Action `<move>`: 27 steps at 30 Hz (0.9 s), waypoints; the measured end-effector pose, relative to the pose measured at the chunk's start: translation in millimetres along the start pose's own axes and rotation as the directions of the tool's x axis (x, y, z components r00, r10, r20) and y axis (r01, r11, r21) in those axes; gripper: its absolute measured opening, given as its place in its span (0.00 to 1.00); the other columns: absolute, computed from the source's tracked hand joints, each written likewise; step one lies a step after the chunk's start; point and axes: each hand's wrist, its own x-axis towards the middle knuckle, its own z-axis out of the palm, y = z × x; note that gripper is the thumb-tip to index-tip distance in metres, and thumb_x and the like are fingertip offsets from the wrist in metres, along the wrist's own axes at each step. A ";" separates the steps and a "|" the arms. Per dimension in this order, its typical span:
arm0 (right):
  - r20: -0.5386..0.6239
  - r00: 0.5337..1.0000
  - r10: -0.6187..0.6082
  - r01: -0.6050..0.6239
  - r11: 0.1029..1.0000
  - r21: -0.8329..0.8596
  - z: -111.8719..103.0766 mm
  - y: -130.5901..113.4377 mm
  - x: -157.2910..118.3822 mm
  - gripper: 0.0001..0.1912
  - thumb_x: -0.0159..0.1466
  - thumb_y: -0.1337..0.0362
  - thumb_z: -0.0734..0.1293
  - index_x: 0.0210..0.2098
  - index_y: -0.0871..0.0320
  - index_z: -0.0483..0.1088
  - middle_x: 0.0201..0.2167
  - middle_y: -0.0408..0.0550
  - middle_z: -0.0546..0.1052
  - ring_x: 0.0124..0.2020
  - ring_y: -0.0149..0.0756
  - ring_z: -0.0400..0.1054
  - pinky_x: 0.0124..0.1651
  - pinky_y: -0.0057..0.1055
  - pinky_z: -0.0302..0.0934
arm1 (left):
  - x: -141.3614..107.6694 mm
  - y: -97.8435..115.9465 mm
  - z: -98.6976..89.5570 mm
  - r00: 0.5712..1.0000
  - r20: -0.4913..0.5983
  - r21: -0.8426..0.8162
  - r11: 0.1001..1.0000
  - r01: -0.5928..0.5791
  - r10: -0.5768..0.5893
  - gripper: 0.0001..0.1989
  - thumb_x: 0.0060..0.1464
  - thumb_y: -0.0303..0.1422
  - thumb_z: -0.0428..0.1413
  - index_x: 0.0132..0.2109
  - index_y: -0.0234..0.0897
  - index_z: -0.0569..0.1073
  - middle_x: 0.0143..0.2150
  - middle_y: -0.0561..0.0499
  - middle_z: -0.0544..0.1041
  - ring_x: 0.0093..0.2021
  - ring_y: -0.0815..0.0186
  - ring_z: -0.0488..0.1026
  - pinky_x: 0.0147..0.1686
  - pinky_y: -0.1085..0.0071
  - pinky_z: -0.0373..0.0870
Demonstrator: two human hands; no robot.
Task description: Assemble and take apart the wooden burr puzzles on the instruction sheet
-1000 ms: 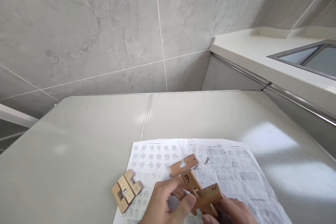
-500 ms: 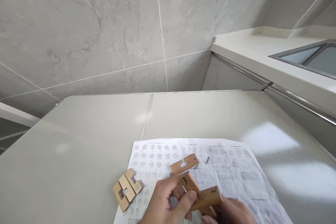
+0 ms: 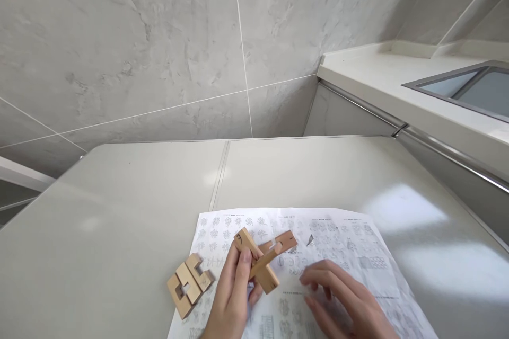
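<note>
My left hand (image 3: 234, 286) is closed on two crossed wooden puzzle pieces (image 3: 260, 264), the longer one marked with a 3-like figure at its upper end. My right hand (image 3: 345, 296) is apart from them, above the paper, its fingers curved and spread with nothing between them. Behind the held pieces, a flat notched puzzle piece (image 3: 287, 240) marked with a short stroke lies on the printed sheet (image 3: 294, 312), partly hidden. To the left, several notched wooden blocks (image 3: 190, 282) sit together, partly over the sheet's left edge.
The creased sheet, printed with small diagrams, lies on a pale table (image 3: 131, 233) with a seam. A small dark scrap-like mark (image 3: 310, 240) shows on it. Beyond the table stand a grey tiled wall (image 3: 178, 42) and, at right, a white counter (image 3: 369, 74).
My right hand has let go of the crossed pieces and moved off to the right. My left hand has shifted left and up with them, and they are turned.
</note>
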 end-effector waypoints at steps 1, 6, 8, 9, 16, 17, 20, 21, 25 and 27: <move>-0.010 0.999 -0.050 0.049 0.997 -0.056 -4.3 0.9 3.6 0.10 0.76 0.66 0.62 0.54 0.51 0.71 0.48 0.55 0.81 0.44 0.43 0.80 0.44 0.34 0.76 | 2.1 -1.4 -0.4 1.000 -0.016 -0.014 1.000 0.009 -0.009 0.21 0.70 0.56 0.54 0.48 0.44 0.76 0.41 0.50 0.80 0.31 0.71 0.74 0.28 0.80 0.73; 0.032 0.971 -0.236 0.234 0.921 -0.313 -12.2 10.6 13.4 0.20 0.75 0.71 0.62 0.64 0.54 0.68 0.64 0.58 0.77 0.66 0.52 0.71 0.57 0.47 0.77 | 13.2 -1.8 -1.1 1.000 0.004 -0.057 0.998 0.021 -0.021 0.27 0.64 0.62 0.58 0.46 0.42 0.76 0.28 0.58 0.68 0.23 0.74 0.58 0.25 0.79 0.63; 0.086 0.960 -0.265 0.278 0.890 -0.361 -10.0 14.1 14.4 0.22 0.75 0.74 0.60 0.66 0.57 0.67 0.68 0.57 0.74 0.72 0.53 0.63 0.60 0.51 0.75 | 14.8 1.0 -0.8 0.999 0.032 -0.061 0.998 0.030 -0.028 0.29 0.62 0.64 0.58 0.45 0.41 0.76 0.27 0.59 0.65 0.23 0.74 0.55 0.25 0.78 0.61; 0.118 0.954 -0.274 0.298 0.878 -0.374 -8.4 15.4 14.6 0.24 0.75 0.75 0.59 0.68 0.57 0.66 0.70 0.56 0.73 0.75 0.53 0.59 0.62 0.53 0.74 | 14.7 2.5 -0.5 0.999 0.036 -0.064 0.997 0.034 -0.032 0.29 0.61 0.64 0.58 0.45 0.41 0.76 0.28 0.58 0.66 0.24 0.74 0.54 0.26 0.78 0.61; 0.254 0.932 -0.259 0.347 0.841 -0.415 0.1 18.4 15.5 0.30 0.76 0.74 0.60 0.75 0.58 0.58 0.72 0.51 0.71 0.79 0.59 0.47 0.66 0.59 0.70 | 11.9 6.2 1.9 0.996 0.012 -0.084 0.993 0.087 -0.086 0.31 0.57 0.65 0.61 0.49 0.44 0.77 0.31 0.55 0.72 0.27 0.70 0.58 0.27 0.76 0.61; 0.248 0.934 -0.258 0.343 0.844 -0.412 -0.3 17.8 15.7 0.30 0.76 0.74 0.60 0.75 0.57 0.58 0.72 0.51 0.71 0.78 0.60 0.50 0.65 0.59 0.71 | 12.2 5.9 1.9 0.996 0.023 -0.083 0.993 0.089 -0.087 0.30 0.57 0.65 0.61 0.50 0.44 0.78 0.32 0.54 0.73 0.26 0.70 0.58 0.27 0.76 0.60; 0.218 0.939 -0.266 0.332 0.864 -0.379 -3.9 14.8 16.2 0.29 0.75 0.76 0.59 0.73 0.56 0.62 0.68 0.52 0.75 0.70 0.57 0.64 0.61 0.54 0.75 | 13.2 3.8 1.6 0.996 0.038 -0.074 0.994 0.083 -0.081 0.29 0.59 0.64 0.61 0.49 0.44 0.78 0.37 0.52 0.77 0.27 0.70 0.61 0.27 0.75 0.61; 0.202 0.942 -0.267 0.325 0.872 -0.366 -5.2 13.8 16.2 0.29 0.74 0.77 0.59 0.72 0.56 0.63 0.65 0.54 0.78 0.66 0.55 0.68 0.59 0.52 0.76 | 13.3 3.0 1.4 0.996 0.038 -0.070 0.994 0.082 -0.079 0.29 0.59 0.63 0.61 0.50 0.44 0.78 0.38 0.51 0.78 0.28 0.70 0.63 0.27 0.75 0.62; 0.110 0.963 -0.246 0.269 0.901 -0.342 -7.1 13.0 14.7 0.25 0.76 0.75 0.60 0.70 0.56 0.65 0.53 0.57 0.82 0.54 0.52 0.74 0.48 0.47 0.80 | 11.6 2.0 1.8 0.996 0.054 -0.039 0.997 0.072 -0.070 0.28 0.60 0.64 0.59 0.47 0.44 0.78 0.42 0.49 0.78 0.32 0.67 0.70 0.31 0.74 0.68; 0.062 0.970 -0.233 0.240 0.904 -0.353 -6.1 14.8 13.8 0.22 0.76 0.72 0.61 0.68 0.55 0.66 0.54 0.59 0.80 0.55 0.54 0.73 0.46 0.47 0.80 | 10.0 3.3 2.2 0.997 0.047 -0.033 0.997 0.067 -0.066 0.29 0.59 0.65 0.59 0.47 0.44 0.78 0.43 0.49 0.77 0.37 0.64 0.73 0.36 0.73 0.71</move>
